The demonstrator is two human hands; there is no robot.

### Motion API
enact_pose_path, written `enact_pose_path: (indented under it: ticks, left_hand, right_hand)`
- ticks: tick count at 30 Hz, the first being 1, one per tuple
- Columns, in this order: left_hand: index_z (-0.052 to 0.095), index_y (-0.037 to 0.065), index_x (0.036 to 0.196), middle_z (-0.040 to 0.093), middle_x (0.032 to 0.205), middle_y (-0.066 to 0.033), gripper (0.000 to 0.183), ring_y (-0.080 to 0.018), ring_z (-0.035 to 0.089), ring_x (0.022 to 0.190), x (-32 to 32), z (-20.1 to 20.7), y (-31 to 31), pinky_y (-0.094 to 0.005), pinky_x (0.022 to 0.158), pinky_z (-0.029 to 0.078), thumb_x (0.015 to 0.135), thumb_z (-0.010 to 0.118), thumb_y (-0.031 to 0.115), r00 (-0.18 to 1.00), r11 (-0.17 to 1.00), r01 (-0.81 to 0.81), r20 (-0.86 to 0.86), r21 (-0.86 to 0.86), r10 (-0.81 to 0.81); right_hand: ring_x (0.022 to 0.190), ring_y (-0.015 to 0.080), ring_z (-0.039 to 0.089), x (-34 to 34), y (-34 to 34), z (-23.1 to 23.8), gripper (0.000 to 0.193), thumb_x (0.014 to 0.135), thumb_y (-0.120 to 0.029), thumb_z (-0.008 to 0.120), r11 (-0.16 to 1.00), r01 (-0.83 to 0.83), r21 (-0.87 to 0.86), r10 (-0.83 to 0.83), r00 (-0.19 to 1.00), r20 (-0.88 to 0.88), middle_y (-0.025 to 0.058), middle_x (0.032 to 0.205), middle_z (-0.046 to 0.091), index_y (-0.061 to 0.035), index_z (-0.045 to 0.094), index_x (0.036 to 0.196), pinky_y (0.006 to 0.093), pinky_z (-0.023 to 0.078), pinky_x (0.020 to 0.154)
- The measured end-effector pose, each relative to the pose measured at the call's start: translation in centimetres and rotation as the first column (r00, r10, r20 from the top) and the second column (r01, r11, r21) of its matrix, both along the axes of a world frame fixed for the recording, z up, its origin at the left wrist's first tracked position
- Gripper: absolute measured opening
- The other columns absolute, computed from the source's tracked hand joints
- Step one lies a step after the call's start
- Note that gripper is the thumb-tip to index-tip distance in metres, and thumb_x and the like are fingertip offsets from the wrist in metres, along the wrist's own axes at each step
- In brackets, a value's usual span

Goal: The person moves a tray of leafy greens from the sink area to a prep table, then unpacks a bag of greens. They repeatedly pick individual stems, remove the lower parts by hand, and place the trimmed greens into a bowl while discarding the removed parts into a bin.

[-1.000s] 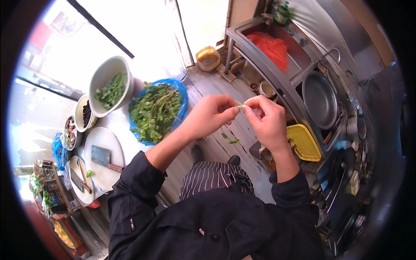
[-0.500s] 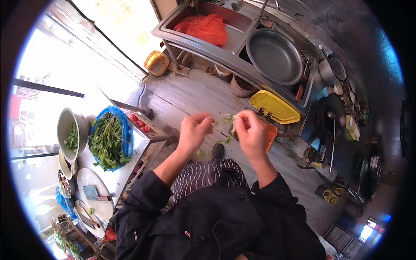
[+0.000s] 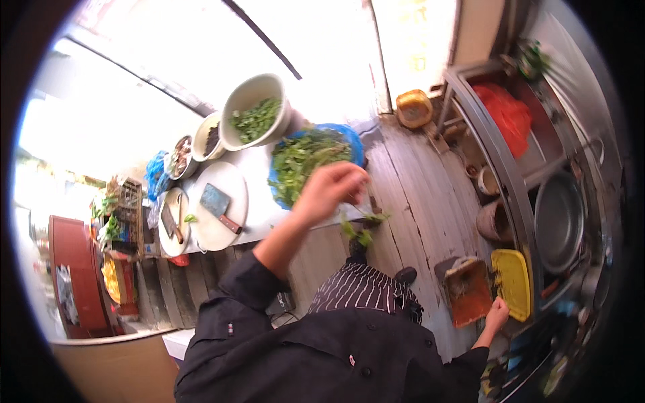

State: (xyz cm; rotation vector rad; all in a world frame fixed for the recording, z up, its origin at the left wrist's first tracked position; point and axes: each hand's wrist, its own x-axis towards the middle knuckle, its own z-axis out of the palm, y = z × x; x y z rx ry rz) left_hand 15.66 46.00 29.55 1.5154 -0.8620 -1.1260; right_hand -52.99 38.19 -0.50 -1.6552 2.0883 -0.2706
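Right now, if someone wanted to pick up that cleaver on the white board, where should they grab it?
Probably by its brown handle, coming from the person's side: the cleaver lies flat on the round board, its handle slanting toward the person near the rim, its broad blade pointing away.

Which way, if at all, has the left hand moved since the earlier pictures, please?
Yes: judged against the blue bag of greens, the left hand has moved left, toward them, and now partly overlaps them in view.
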Motion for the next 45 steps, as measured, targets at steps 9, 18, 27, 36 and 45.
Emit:
enact_pose_path:
  ticks: [9, 18, 27, 36, 45]
  left_hand:
    - [0.082, 0.007, 0.123, 0.082, 0.102, -0.0086, 0.025, -0.0189, 0.077, 0.093, 32.4, 7.7, -0.5, -0.0339, 0.089, 0.061, 0.108, 0.069, 0.022, 0.511, 0.976, -0.216, 0.85, -0.015, 0.126]
    - [0.076, 0.005, 0.13, 0.078, 0.126, -0.0158, 0.028, -0.0319, 0.078, 0.107, 31.0, 0.3, 1.3, -0.0394, 0.093, 0.061, 0.103, 0.069, 0.007, 0.295, 0.927, -0.116, 0.879, -0.357, 0.375]
    - [0.078, 0.002, 0.123, 0.082, 0.107, -0.0128, 0.026, -0.0218, 0.079, 0.091, 20.8, 1.5, 12.7, -0.0327, 0.084, 0.063, 0.097, 0.075, -0.001, 0.764, 0.929, -0.246, 0.535, -0.277, 0.361]
    - [0.059, -0.001, 0.147, 0.04, 0.164, -0.0355, 0.064, -0.0513, 0.041, 0.155, 7.1, -4.1, 6.4, -0.0577, 0.124, 0.041, 0.09, 0.082, 0.015, 0.641, 0.957, 0.219, 0.768, -0.19, 0.006]
    - [0.043, -0.007, 0.159, 0.033, 0.167, -0.0415, 0.09, -0.0575, 0.03, 0.158, 5.4, -12.1, 0.9, -0.0639, 0.129, 0.028, 0.089, 0.081, 0.035, 0.481, 0.984, -0.053, 0.867, 0.172, -0.126]
  right_hand:
    - [0.085, 0.0191, 0.075, 34.7, -7.7, 11.4, 0.022, 0.105, -0.009, 0.068, 0.922, -0.36, -0.143, 0.378, 0.754, 0.537, 0.0127, 0.105, 0.076, 0.003, 0.077, 0.121, 0.0312, 0.061, 0.073]
    - [0.09, 0.0304, 0.074, 67.0, -6.8, 23.2, 0.015, 0.097, -0.004, 0.074, 0.437, -0.752, -0.493, 0.899, 0.347, 0.267, 0.015, 0.104, 0.074, -0.0024, 0.08, 0.111, 0.0395, 0.059, 0.081]
    - [0.092, 0.031, 0.071, 72.5, -7.2, 23.1, 0.011, 0.093, -0.009, 0.08, 0.223, -0.87, -0.441, 0.975, 0.209, 0.08, 0.0108, 0.106, 0.072, -0.0045, 0.079, 0.102, 0.0424, 0.058, 0.082]
    - [0.071, 0.0122, 0.062, 73.1, -8.4, 27.7, 0.015, 0.093, -0.008, 0.08, 0.327, -0.89, -0.317, 0.903, 0.195, 0.383, 0.0082, 0.092, 0.077, 0.0003, 0.08, 0.105, 0.0287, 0.051, 0.067]
    - [0.072, 0.0116, 0.063, 70.6, -5.9, 33.8, 0.013, 0.091, -0.007, 0.08, 0.433, -0.814, -0.387, 0.855, 0.236, 0.461, 0.0061, 0.094, 0.078, -0.0017, 0.08, 0.103, 0.0272, 0.049, 0.065]
